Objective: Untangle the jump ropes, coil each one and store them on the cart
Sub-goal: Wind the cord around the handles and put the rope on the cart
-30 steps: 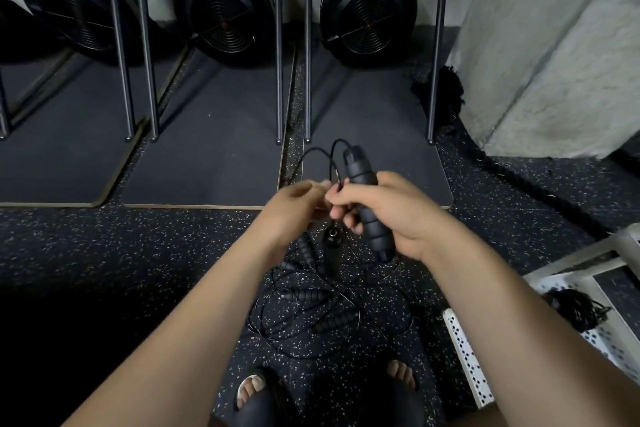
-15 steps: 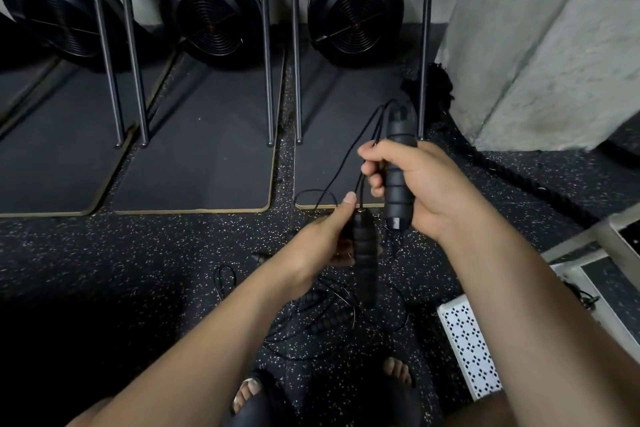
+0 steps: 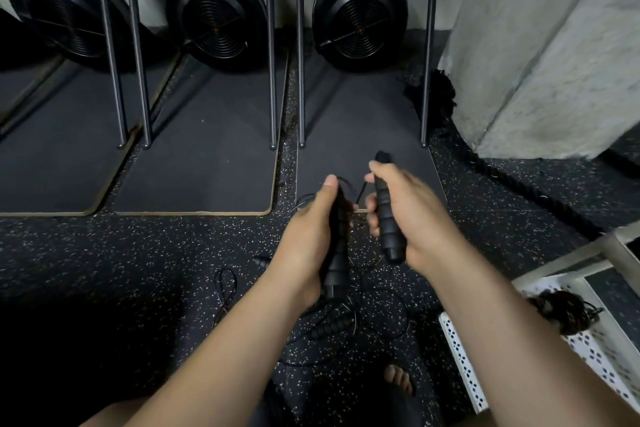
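My right hand [image 3: 412, 215] grips a black ribbed jump-rope handle [image 3: 386, 215] upright, at chest height over the floor. My left hand [image 3: 311, 236] grips a second black handle [image 3: 336, 270], its lower end sticking out below my palm. A thin black cord [image 3: 360, 194] runs between the two hands. Below them a tangle of black ropes and handles [image 3: 332, 324] lies on the speckled floor by my feet. The white perforated cart [image 3: 460, 357] stands at the lower right, with a coiled black rope [image 3: 561, 312] on its shelf.
Three black fan-wheel machines [image 3: 358, 14] stand at the back on dark mats, with upright metal rails [image 3: 299, 45] in front. A concrete pillar [image 3: 540, 45] fills the upper right. A thick battle rope [image 3: 533, 191] snakes along the floor past it.
My right hand has come down and toward my left hand with its handle. My left hand has taken a full grip on the second handle and raised it.
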